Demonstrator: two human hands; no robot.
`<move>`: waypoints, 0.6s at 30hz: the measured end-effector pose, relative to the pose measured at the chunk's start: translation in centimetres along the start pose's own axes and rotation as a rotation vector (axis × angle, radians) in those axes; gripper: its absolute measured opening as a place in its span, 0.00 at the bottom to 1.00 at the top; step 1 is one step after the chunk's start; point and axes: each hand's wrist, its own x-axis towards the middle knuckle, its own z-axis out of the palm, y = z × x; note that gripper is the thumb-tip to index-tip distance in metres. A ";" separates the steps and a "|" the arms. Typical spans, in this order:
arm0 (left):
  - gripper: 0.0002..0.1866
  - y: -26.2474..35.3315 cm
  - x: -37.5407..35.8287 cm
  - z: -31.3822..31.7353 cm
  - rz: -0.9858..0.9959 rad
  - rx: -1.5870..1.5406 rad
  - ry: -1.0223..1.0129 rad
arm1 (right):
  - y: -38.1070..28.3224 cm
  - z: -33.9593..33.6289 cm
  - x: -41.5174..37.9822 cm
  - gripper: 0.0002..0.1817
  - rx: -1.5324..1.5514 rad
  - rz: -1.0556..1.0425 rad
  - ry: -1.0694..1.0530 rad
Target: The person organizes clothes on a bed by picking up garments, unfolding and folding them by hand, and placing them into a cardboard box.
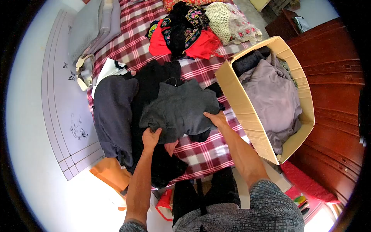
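A dark grey garment is spread over black clothes on the checked bed cover. My left hand pinches its lower left edge, thumb on top. At its right edge my right hand grips the cloth between thumb and fingers. Black clothing lies beneath and below the garment. To the left is a dark purple-grey garment, with a white cloth behind it.
An open cardboard box with mauve-grey clothes stands at the right. Red and black embroidered clothes and a cream crocheted piece lie at the far side. Folded grey blankets are at the upper left.
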 end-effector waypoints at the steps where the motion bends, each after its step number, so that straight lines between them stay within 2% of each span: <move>1: 0.36 -0.6 0.6 0.6 -0.028 -0.210 0.035 | -0.5 -0.6 -0.5 0.54 0.007 0.002 0.005; 2: 0.33 -1.4 1.1 1.2 -0.059 -0.420 0.068 | -0.8 -1.3 -1.0 0.56 0.024 0.089 -0.129; 3: 0.33 -0.5 0.8 0.9 -0.053 -0.417 0.064 | -1.1 -1.8 -1.3 0.58 0.042 0.173 -0.265; 5: 0.33 2.7 -1.4 -0.9 -0.349 -0.920 -0.001 | 0.0 -1.3 -0.3 0.58 -0.014 0.169 -0.250; 7: 0.32 3.5 -2.2 -1.9 -0.404 -0.960 -0.032 | 1.8 -0.6 1.2 0.43 -0.273 -0.157 -0.063; 8: 0.31 3.0 -2.2 -2.3 -0.474 -1.016 -0.063 | 2.2 -0.5 0.8 0.43 -0.271 -0.155 -0.060; 9: 0.30 2.6 -2.2 -2.5 -0.543 -1.071 -0.094 | 1.2 -0.6 -1.0 0.35 -0.479 -0.293 0.083; 10: 0.30 2.5 -2.4 -2.9 -0.539 -1.070 -0.099 | 0.1 -0.9 -2.9 0.31 -0.686 -0.430 0.228; 11: 0.29 2.7 -2.7 -3.4 -0.496 -1.114 -0.115 | -0.5 -1.4 -4.0 0.31 -0.684 -0.427 0.236; 13: 0.29 4.0 -3.7 -4.8 -0.407 -1.197 -0.155 | -0.9 -2.2 -5.7 0.29 -0.658 -0.688 0.331; 16: 0.26 8.5 -6.8 -8.3 -0.347 -1.059 -0.097 | -1.4 -3.8 -8.7 0.27 -0.610 -0.789 0.350; 17: 0.25 7.0 -6.4 -8.6 -0.219 -1.130 -0.164 | -2.2 -4.6 -10.2 0.28 -0.592 -0.770 0.295; 18: 0.24 8.2 -7.3 -9.8 -0.216 -1.067 -0.122 | -3.0 -5.5 -11.7 0.29 -0.571 -0.750 0.240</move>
